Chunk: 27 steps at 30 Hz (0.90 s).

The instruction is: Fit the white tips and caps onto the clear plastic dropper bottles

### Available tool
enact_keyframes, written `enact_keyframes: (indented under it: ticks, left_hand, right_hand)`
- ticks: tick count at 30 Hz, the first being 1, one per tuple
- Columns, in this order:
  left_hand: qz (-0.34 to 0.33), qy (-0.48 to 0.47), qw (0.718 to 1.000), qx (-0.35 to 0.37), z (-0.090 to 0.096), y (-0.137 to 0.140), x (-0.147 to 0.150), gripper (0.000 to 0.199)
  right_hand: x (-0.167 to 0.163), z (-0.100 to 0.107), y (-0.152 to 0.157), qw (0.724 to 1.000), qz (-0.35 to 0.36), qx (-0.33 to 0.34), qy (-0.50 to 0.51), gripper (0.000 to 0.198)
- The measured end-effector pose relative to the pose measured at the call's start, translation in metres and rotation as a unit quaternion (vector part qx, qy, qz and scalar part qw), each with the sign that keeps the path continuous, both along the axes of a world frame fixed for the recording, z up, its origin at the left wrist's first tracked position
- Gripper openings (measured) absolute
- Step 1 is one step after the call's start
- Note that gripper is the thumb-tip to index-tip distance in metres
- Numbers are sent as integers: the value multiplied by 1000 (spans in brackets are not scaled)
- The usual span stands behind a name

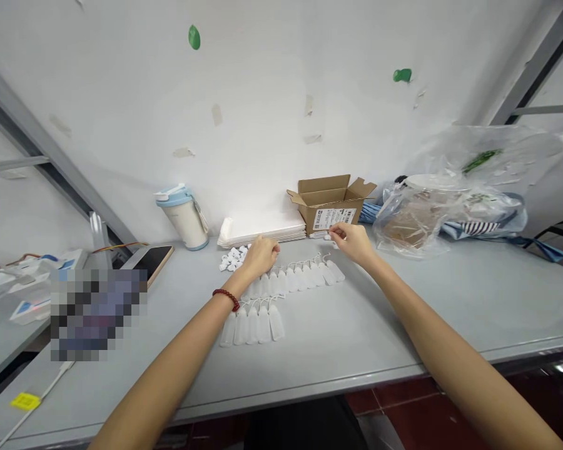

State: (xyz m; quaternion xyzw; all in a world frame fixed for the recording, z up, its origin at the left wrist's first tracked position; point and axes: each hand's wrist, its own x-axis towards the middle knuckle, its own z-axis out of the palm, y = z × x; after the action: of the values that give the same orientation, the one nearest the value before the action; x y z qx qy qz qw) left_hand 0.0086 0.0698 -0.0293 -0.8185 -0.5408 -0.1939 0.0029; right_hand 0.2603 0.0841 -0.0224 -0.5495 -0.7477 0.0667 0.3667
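My left hand (pixel 263 255), with a red bead bracelet (pixel 226 299) on its wrist, is over the table beside a small pile of white plastic pieces (pixel 233 257). Its fingers are curled in, and whatever they may hold is hidden. By the front of the open cardboard box (pixel 334 203), my right hand (pixel 354 242) pinches thumb and forefinger together; anything between them is too small to name. Small white pieces (pixel 318 235) lie close to those fingertips. Below both hands run two rows of flat, translucent white pieces with thin white tails, a longer back row (pixel 293 278) and a shorter front row (pixel 252 326).
A stack of white flat sheets (pixel 263 231) lies against the wall, left of the box. Further left stand a tumbler (pixel 184 217) and a phone (pixel 157 259) near a blurred-out area. Clear plastic bags (pixel 417 215) and blue cloth (pixel 511 228) fill the back right.
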Motion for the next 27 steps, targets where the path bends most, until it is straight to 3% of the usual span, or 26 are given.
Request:
enact_keyframes:
  ticks: [8,15,19,27]
  left_hand:
    - [-1,-134,989,64,9,-20,-12,20]
    - [29,-207,972,110,13,-45,-21,13]
    - [30,-207,973,94,13,-41,-22,14]
    - [68,-284,956,-6,13,-23,-20,19]
  right_hand:
    - [18,3,6,980,-43,-37,-189,31]
    - [35,8,7,969,-49,-87,-227,39]
    - [38,13,1,956,-72,-141,-247,39]
    - [38,13,-3,945,-90,-172,-262,35]
